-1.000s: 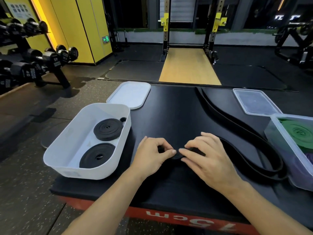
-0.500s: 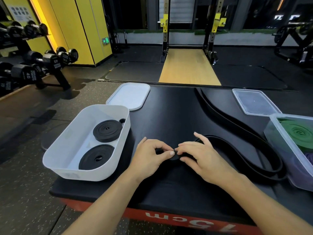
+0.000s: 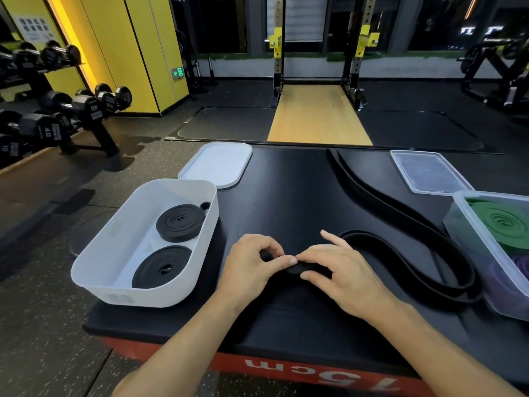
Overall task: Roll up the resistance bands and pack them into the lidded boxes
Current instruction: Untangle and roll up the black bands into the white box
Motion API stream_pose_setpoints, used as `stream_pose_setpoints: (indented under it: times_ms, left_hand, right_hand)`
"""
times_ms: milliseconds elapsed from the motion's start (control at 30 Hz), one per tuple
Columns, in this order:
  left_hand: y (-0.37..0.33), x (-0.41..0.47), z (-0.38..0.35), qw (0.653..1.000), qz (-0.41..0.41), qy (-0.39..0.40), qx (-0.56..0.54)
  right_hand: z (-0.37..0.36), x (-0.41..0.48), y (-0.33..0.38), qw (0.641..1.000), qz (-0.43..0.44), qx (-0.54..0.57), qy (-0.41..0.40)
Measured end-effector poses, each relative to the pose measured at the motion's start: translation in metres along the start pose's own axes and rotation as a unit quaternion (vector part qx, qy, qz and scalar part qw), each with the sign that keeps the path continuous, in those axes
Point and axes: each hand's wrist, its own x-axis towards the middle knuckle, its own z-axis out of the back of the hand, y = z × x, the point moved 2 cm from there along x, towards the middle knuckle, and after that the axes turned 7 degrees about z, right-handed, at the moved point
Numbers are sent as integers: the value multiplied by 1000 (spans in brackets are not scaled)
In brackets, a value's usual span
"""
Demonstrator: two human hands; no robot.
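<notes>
The black padded surface point(image 3: 286, 190) carries five things. A white box point(image 3: 120, 253) sits at the left edge, partly overhanging it. Just behind it, at the far left corner, a white lid point(image 3: 217, 164) lies flat. A clear lid point(image 3: 426, 173) lies toward the far right, with a clear box point(image 3: 469, 239) just in front of it at the right edge. A loose black band point(image 3: 400, 207) runs from the far edge, loops beside the clear box and bends back toward the middle.

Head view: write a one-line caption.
Left hand and right hand pinch the rolled end of a black band beside a white box holding two rolls.
</notes>
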Motion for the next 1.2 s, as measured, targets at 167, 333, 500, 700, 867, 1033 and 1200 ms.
stream_pose_setpoints:
  times_ms: [167, 333, 500, 700, 867, 1033, 1200]
  left_hand:
    - [4, 2, -2, 997, -36, 60, 24]
    - [9, 8, -1, 992, -46, 116, 32]
    - [11, 9, -1, 993, -44, 103, 29]
    - [11, 7, 1, 994, -20, 104, 4]
    - [2, 5, 2, 993, 8, 111, -36]
    - [4, 4, -2, 995, 7, 98, -31]
    - [2, 1, -5, 998, -5, 64, 0]
  right_hand:
    - [-7, -1, 9, 998, -34, 17, -55]
    - [-8, 0, 10, 997, -69, 42, -3]
    - [-1, 1, 4, 999, -22, 22, 42]
    - [2, -1, -1, 996, -29, 63, 60]
    - [3, -1, -2, 996, -15, 61, 70]
    - [-2, -7, 0, 999, -8, 9, 32]
    - [-5, -5, -4, 1000, -14, 13, 24]
